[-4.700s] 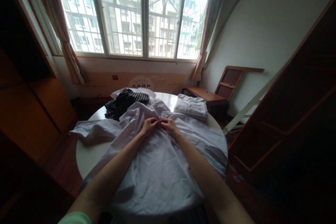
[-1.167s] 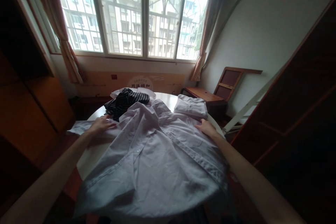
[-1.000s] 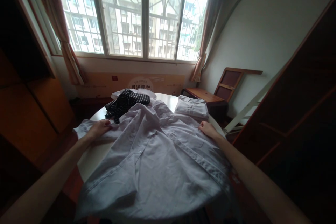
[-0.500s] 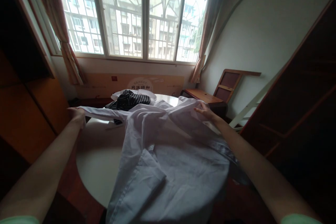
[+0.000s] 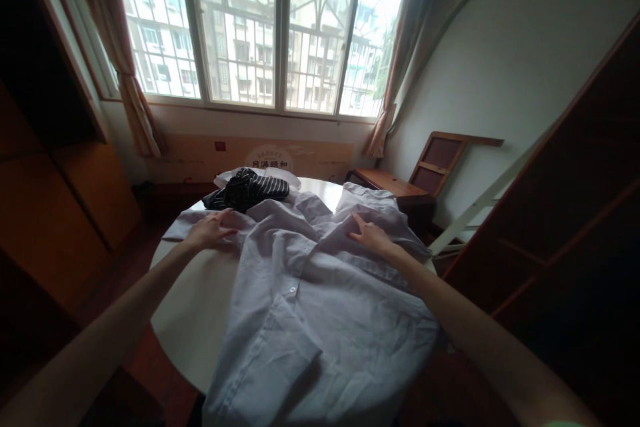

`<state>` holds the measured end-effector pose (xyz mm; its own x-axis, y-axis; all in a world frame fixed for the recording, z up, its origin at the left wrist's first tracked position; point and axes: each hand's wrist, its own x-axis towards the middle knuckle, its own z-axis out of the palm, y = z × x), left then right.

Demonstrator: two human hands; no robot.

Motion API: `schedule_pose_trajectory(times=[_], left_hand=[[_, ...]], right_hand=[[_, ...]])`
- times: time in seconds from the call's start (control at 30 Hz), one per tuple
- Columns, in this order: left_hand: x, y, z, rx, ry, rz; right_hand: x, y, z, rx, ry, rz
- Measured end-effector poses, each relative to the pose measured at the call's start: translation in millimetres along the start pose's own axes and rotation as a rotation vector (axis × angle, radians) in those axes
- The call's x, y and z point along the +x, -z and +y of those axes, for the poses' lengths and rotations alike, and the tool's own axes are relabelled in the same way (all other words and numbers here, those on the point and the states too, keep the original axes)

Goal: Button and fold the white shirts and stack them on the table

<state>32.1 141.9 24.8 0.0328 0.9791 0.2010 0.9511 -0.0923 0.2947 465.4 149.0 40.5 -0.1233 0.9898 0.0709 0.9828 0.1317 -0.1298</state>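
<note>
A white button-up shirt (image 5: 345, 320) lies spread over a round white table (image 5: 193, 303), its collar toward the window and its lower part hanging over the near edge. On the sleeve at the left rests my left hand (image 5: 213, 229), fingers spread. My right hand (image 5: 371, 235) touches the shirt's upper right front, its fingers apart. Buttons show down the front, and one front edge is folded over. Behind the left sleeve sits a bundled black garment with white stripes (image 5: 250, 188), with whitish cloth around it.
Beyond the table, a brown wooden cabinet (image 5: 387, 185) stands at the back right, near a white ladder (image 5: 467, 223). A large dark wooden panel (image 5: 555, 213) leans in from the right. Orange-brown cupboards (image 5: 95, 193) stand at the left, and a barred window is ahead.
My left hand has let go of the sleeve's end and moved right, nearer the shirt's body; the sleeve now lies on the table. My right hand has shifted left and slightly down.
</note>
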Motion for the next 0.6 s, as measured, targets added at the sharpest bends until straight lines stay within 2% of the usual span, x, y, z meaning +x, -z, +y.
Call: schedule_pose_trajectory(times=[0.1,0.23,0.43,0.5,0.6], left_hand=[[-1.7,-2.0,11.0,0.097,0.002,-0.016],[-2.8,-1.1,15.5,0.122,0.052,0.032],[11.2,19.5,16.2,-0.148,0.257,0.19],[21.6,28.9,19.6,-0.214,0.316,0.257],[34.3,37.3,29.8,-0.324,0.286,0.356]], right_hand=[[6.5,-4.6,-6.8,0.003,-0.061,0.044],[19.6,-4.9,-9.8,0.036,-0.035,0.037],[40.3,16.9,-12.6,0.121,-0.086,0.118],[45.6,25.3,-16.1,0.24,-0.099,0.185],[49.4,30.7,-23.9,0.476,-0.01,0.273]])
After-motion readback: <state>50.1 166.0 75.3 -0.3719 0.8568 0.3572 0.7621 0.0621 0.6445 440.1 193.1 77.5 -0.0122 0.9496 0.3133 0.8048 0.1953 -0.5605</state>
